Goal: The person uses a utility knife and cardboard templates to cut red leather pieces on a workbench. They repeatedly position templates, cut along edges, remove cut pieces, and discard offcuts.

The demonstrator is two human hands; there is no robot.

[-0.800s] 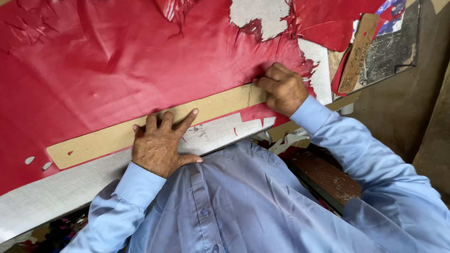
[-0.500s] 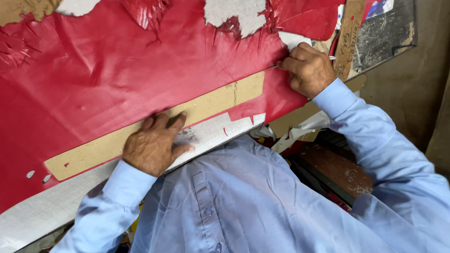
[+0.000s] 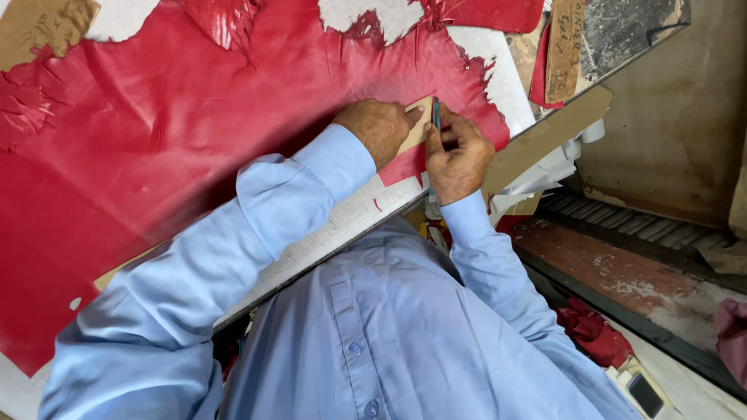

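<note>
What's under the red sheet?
Under the red sheet a pale board shows along the near edge and through torn holes at the top. The rest is covered, so what lies under the middle can't be seen.

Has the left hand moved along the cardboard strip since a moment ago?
Yes. The left hand has slid rightward along the cardboard strip on the red sheet, meeting the right hand.

Left hand (image 3: 379, 128) has moved from the middle of the tan cardboard strip (image 3: 418, 131) to its right end, beside the right hand (image 3: 455, 155). Left forearm now covers most of the strip. Right hand now holds a blue tool (image 3: 436, 117) at the strip's end on the red sheet (image 3: 156, 117).
</note>
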